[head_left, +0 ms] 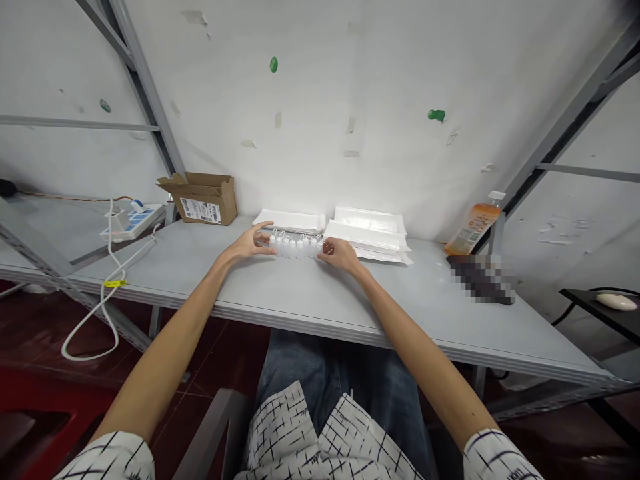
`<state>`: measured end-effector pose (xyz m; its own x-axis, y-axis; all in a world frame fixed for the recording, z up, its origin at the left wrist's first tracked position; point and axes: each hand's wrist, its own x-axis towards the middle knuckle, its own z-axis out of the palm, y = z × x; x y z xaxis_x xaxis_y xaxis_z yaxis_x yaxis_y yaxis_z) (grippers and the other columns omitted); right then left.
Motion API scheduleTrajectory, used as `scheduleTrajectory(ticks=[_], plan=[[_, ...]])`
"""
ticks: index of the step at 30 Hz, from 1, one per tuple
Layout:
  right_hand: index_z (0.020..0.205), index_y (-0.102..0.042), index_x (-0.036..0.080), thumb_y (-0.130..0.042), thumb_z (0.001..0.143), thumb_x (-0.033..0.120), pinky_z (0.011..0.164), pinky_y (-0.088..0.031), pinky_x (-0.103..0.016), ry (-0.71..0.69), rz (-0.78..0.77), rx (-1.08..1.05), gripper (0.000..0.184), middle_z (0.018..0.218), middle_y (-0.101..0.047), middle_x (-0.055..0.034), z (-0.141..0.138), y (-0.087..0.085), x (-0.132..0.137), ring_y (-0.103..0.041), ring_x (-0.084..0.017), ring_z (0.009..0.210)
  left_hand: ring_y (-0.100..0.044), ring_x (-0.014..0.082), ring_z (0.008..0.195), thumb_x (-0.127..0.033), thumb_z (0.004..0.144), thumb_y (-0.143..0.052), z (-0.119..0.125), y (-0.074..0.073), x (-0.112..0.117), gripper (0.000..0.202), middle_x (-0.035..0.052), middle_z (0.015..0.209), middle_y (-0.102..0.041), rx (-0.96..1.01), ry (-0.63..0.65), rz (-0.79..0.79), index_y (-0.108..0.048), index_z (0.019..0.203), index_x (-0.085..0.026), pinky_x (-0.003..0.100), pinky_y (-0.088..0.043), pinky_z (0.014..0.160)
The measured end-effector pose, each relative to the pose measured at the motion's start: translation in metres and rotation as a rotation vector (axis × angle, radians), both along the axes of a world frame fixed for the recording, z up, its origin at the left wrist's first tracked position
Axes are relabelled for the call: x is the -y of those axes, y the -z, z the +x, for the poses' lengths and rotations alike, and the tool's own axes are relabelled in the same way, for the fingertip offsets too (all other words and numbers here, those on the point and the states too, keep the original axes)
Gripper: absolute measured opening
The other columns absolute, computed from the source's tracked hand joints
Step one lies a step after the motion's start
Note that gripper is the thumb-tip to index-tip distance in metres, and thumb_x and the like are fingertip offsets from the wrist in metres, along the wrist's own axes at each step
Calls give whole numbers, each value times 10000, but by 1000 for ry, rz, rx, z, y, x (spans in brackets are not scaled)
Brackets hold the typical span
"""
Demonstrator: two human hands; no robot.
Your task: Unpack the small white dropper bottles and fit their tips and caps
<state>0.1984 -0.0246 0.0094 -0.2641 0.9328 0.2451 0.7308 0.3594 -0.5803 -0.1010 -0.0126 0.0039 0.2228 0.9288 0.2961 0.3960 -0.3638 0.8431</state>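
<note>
A row of several small white plastic bottles (296,246) stands on the grey table (310,293), near the wall. My left hand (251,243) rests at the row's left end, fingers stretched and touching the end bottle. My right hand (338,253) presses against the row's right end with curled fingers. The two hands hold the row between them.
White foam trays lie just behind the bottles: a single one (290,221) and a stack (369,233). An open cardboard box (203,198) sits at back left, an orange bottle (473,230) and a dark blurred object (481,280) at right. A power strip (133,222) with white cable lies left.
</note>
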Motion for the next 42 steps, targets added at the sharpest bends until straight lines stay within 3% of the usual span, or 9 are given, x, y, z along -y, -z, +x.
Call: scheduleTrajectory(ticks=[11,18,23,27,29,32,34,37,42], plan=[[985,-645,195,-695,769,249,663,-426,-259,-3,19,43,228,931,-746,-13,-1,-1,3,-678,-184,872,-654,256,962,-452,518,-879,4,-4,5,980,20,888,-671,-88,0,-57,-473,1378,-217,457,-469,975],[1041,-667,216,-702,782,278,728,-449,-280,-17,69,86,269,951,-751,4,7,-5,9,-672,-184,863,-631,274,1060,-502,558,-854,3,-3,7,905,75,1074,-661,-61,-69,20,-503,1359,-266,482,-498,960],[951,-692,215,-658,832,422,682,-434,-279,58,203,96,241,942,-730,-13,34,-10,14,-649,-177,794,-643,269,1041,-594,686,-722,7,-6,9,740,105,1123,-664,-25,-213,218,-539,1294,-213,428,-530,875],[917,-692,194,-516,921,369,684,-455,-297,263,429,74,249,1024,-697,-71,78,-9,7,-646,-196,846,-627,260,1046,-551,795,-628,20,-12,17,495,104,1084,-668,-101,-492,625,-603,1130,-187,391,-519,850],[1009,-690,195,-502,898,280,741,-476,-327,343,548,142,234,1149,-666,-106,104,-4,1,-597,-262,1082,-620,260,1017,-491,829,-608,34,-15,22,370,99,1017,-674,-167,-570,814,-615,1038,-185,400,-507,858],[1149,-662,183,-579,796,217,949,-447,-415,281,593,291,364,1339,-580,-136,137,7,-8,-475,-312,1278,-621,249,943,-406,841,-613,69,-20,25,250,92,947,-675,-246,-510,1018,-610,966,-190,402,-501,853],[1199,-646,152,-592,773,208,1016,-413,-429,289,500,338,432,1354,-578,-151,149,13,-10,-488,-315,1273,-624,242,914,-372,853,-602,99,-24,24,205,86,924,-676,-284,-412,1091,-607,953,-193,399,-504,839],[1268,-619,148,-542,809,199,965,-453,-388,348,346,338,468,1296,-634,-126,151,16,-9,-582,-287,1156,-616,239,912,-332,886,-557,149,-26,18,168,94,920,-673,-335,-282,1114,-613,951,-188,381,-503,796],[1277,-641,202,-464,842,143,832,-478,-342,473,311,360,473,1178,-699,-96,142,12,-3,-637,-268,1033,-601,228,859,-214,905,-471,206,-6,21,153,106,875,-665,-544,-40,1124,-615,884,-168,341,-474,697]])
